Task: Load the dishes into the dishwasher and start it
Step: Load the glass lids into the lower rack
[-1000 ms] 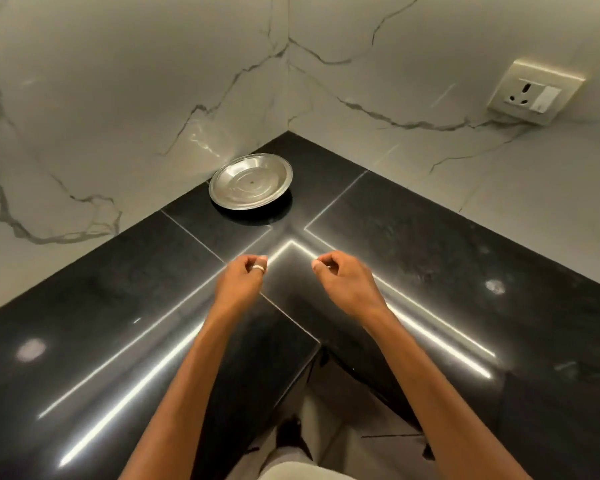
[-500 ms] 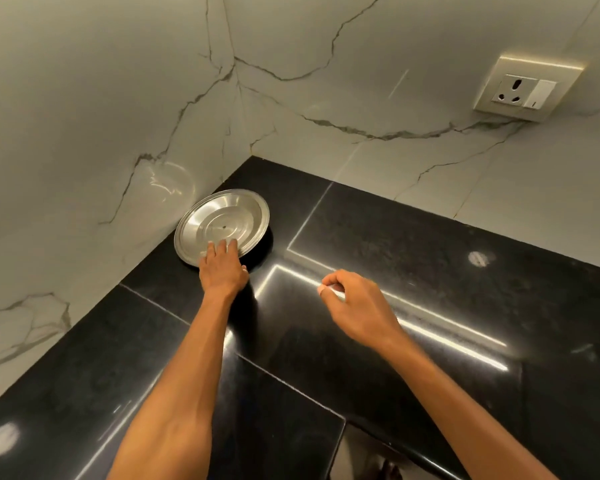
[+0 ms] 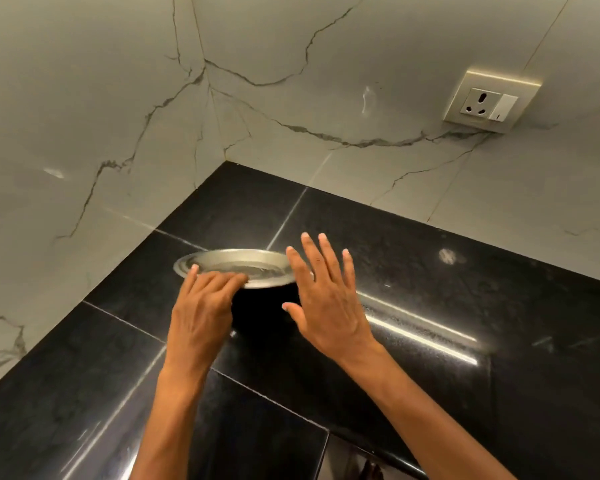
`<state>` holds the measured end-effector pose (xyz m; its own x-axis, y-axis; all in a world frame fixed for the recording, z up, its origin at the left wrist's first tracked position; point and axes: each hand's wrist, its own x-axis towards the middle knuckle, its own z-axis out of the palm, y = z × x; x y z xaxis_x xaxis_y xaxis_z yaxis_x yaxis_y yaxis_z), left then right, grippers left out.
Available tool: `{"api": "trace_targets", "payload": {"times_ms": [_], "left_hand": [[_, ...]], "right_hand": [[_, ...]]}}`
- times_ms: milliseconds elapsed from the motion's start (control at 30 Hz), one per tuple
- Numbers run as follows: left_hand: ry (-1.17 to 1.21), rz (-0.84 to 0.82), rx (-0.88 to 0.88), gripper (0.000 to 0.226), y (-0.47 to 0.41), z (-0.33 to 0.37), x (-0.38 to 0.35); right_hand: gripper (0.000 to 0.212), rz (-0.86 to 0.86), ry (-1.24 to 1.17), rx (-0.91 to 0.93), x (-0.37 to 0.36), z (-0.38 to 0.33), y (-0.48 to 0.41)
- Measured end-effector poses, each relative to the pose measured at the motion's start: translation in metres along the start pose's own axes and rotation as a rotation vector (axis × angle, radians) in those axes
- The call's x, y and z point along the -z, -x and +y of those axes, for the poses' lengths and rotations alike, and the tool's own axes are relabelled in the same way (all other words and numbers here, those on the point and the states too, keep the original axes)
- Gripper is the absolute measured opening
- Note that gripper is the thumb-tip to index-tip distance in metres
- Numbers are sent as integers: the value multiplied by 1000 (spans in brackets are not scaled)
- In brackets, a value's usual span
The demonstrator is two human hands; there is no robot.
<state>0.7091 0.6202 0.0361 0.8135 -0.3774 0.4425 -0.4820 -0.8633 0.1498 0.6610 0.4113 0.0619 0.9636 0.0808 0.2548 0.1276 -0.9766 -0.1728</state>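
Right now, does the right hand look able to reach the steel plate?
Likely yes: the right hand is open beside the steel plate with nothing between; the left hand grips only the near rim.

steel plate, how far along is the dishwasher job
Nothing looks done: the steel plate is at the black counter. In hand: the left hand grips its near rim, the right hand open beside it. Left: loading and starting; no dishwasher in view.

The plate (image 3: 243,265) is between the left hand (image 3: 201,310) and right hand (image 3: 326,303), near the countertop (image 3: 430,375) corner.
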Motion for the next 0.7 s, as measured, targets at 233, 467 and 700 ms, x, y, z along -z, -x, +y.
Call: {"api": "trace_targets", "payload": {"times_ms": [233, 467, 700], "left_hand": [[40, -21, -243, 37, 46, 64, 50], [269, -18, -218, 46, 23, 125, 55], [618, -112, -181, 58, 20, 217, 41]], "right_hand": [[51, -158, -213, 169, 24, 22, 52], [53, 19, -371, -94, 43, 59, 110], [40, 145, -385, -450, 92, 96, 207]]}}
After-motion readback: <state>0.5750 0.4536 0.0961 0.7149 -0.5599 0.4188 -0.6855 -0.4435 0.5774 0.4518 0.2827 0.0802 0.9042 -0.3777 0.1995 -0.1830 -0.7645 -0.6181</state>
